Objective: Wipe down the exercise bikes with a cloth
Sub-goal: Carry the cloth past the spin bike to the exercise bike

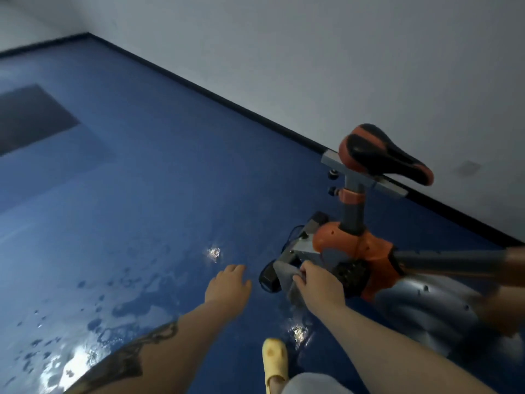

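An orange and grey exercise bike [358,245] stands at the right, near the wall, with a black and orange saddle [383,155] on a grey post. My right hand [318,282] grips a grey cloth [287,277] and presses it against the bike's rear base bar [295,251], low by the floor. My left hand [227,282] hovers just left of the bar with relaxed fingers, holding nothing. The silver flywheel cover [420,305] fills the lower right. The bike's front end is out of view.
The blue floor [142,194] is shiny and wet, with puddles at the lower left. A dark mat [31,118] lies at the far left. My foot in a yellow slipper [274,362] stands near the bottom centre. A white wall [312,66] with black skirting runs behind the bike.
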Demonstrator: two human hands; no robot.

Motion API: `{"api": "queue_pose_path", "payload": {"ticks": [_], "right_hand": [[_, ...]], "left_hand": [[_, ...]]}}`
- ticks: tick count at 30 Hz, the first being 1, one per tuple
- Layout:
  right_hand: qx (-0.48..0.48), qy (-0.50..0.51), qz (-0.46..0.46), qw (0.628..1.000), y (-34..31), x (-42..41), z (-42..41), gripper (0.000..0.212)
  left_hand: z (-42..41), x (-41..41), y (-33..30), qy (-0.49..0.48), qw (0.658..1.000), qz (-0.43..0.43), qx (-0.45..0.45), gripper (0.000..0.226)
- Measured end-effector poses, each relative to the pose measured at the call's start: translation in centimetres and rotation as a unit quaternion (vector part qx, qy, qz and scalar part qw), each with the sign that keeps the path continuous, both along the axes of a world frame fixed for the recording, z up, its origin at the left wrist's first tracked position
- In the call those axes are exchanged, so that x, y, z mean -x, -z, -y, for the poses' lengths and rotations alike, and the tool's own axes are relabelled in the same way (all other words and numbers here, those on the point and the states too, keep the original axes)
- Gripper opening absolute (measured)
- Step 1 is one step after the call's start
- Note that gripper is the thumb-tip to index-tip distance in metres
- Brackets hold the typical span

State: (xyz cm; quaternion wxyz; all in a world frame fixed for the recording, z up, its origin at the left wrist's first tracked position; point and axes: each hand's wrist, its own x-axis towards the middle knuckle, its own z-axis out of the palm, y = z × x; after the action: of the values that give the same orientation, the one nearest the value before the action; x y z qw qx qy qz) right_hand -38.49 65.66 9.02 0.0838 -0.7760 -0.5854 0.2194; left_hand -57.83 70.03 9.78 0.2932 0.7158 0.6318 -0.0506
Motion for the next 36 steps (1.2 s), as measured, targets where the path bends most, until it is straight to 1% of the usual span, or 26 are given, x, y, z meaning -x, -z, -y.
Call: {"api": "queue_pose_path", "payload": {"ticks": [3, 7, 12, 15, 19, 22, 24, 28, 36], "right_hand": [[0.006, -0.012, -0.002, 1.000, -0.4, 0.2, -6.4, 0.018], [-0.004, -0.012, -0.003, 1.000, -1.6, 1.0, -14.3, 0.020], [-0.007, -0.006, -0.005, 1.000, -1.4, 2.7, -23.7, 0.019], [-0.005, 0.020, 0.003, 1.000, -1.1, 3.6, -29.3, 0.019], [-0.002, 0.081, -0.001, 0.997, -1.2, 4.5, -35.4, 0.020], [-0.018, 0.136, -0.006, 0.991, -1.8, 4.7, -39.7, 0.021], [-0.031, 0.177, -0.018, 0.983, -2.1, 4.3, -42.3, 0.021], [-0.037, 0.229, -0.015, 0.973, -2.2, 1.8, -47.0, 0.022], [-0.036, 0.331, -0.019, 0.943, -1.1, -7.0, -55.9, 0.022]], "left_hand": [[-6.8, 0.3, -0.8, -0.011, 1.000, -0.009, -0.020, 0.046], [-14.5, 0.7, -1.3, -0.036, 0.998, 0.027, -0.034, 0.044], [-24.3, 1.5, -0.8, -0.020, 0.999, 0.034, -0.036, 0.046], [-30.7, 2.0, -0.5, 0.030, 0.999, 0.028, -0.033, 0.047], [-39.4, 2.6, -0.7, 0.101, 0.995, 0.013, -0.024, 0.047], [-45.8, 2.1, -0.7, 0.140, 0.990, 0.000, -0.024, 0.047], [-49.2, 1.2, -0.6, 0.158, 0.987, -0.002, -0.018, 0.047], [-54.7, -2.8, -0.4, 0.223, 0.975, 0.005, -0.013, 0.047], [-65.5, -14.7, -0.5, 0.320, 0.947, 0.019, -0.024, 0.048]]}}
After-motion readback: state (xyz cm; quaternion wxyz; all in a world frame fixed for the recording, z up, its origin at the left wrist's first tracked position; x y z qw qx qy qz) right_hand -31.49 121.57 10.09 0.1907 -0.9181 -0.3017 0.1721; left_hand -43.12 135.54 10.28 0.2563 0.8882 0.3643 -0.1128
